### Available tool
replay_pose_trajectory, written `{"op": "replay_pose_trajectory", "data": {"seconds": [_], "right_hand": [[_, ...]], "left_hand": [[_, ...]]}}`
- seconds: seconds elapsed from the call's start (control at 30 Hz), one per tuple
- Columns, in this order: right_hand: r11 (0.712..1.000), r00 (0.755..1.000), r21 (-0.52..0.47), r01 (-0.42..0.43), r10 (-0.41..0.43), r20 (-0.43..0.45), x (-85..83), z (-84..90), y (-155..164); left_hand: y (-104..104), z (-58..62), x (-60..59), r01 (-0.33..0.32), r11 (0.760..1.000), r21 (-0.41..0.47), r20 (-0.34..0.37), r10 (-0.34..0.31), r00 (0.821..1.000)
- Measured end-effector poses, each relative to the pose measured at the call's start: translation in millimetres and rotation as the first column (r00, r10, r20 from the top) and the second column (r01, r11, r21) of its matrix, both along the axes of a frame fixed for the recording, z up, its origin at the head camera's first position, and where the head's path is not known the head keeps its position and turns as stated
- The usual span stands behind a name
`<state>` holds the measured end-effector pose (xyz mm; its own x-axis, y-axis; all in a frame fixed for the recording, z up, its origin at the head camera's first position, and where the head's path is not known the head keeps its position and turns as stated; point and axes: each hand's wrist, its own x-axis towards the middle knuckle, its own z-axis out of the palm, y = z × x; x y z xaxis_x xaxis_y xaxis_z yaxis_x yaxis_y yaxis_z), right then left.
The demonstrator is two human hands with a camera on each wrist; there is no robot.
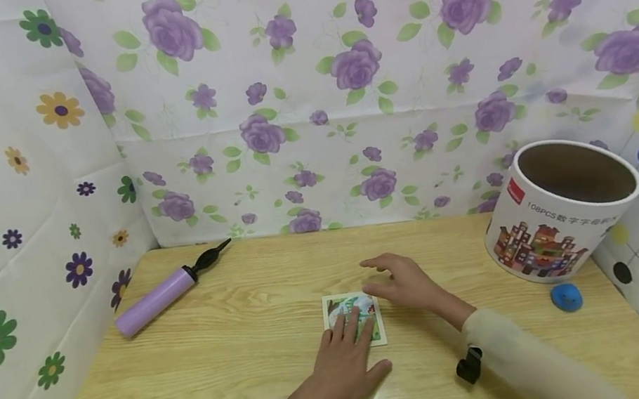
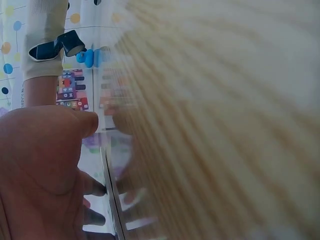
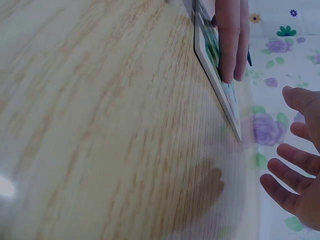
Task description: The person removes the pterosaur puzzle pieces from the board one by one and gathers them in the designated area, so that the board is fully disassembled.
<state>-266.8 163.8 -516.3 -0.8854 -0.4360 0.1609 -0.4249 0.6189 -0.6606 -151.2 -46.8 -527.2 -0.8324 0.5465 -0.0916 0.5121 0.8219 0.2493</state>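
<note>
A wooden table (image 1: 207, 362) stands in a corner lined with flowered sheets. A small square picture card (image 1: 353, 318) lies flat near the table's middle, a little toward the front edge. The left hand (image 1: 340, 370) rests on it with straight fingers (image 3: 229, 45) laid flat across its picture, pressing down and not curled round it. The right hand (image 1: 401, 283) hovers just beside the card's right edge, fingers relaxed and spread, holding nothing; whether its fingertips touch the card cannot be told. Both arms wear pale sleeves, and a dark strap (image 1: 469, 365) shows at the right wrist. At the back right corner a round cardboard tub (image 1: 559, 214) printed with buildings stands open. A small blue thing (image 1: 566, 297) lies just in front of it. A purple pump (image 1: 165, 292) lies near the back left corner.
</note>
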Motion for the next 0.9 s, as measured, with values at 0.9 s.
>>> {"op": "replay_pose_trajectory", "data": {"seconds": [0.9], "right_hand": [[0.985,0.985,0.009,-0.172,0.173,-0.014,-21.1,-16.2,-46]], "left_hand": [[1,4.0,5.1,-0.017,1.0,-0.007,0.041,0.017,0.999]]}}
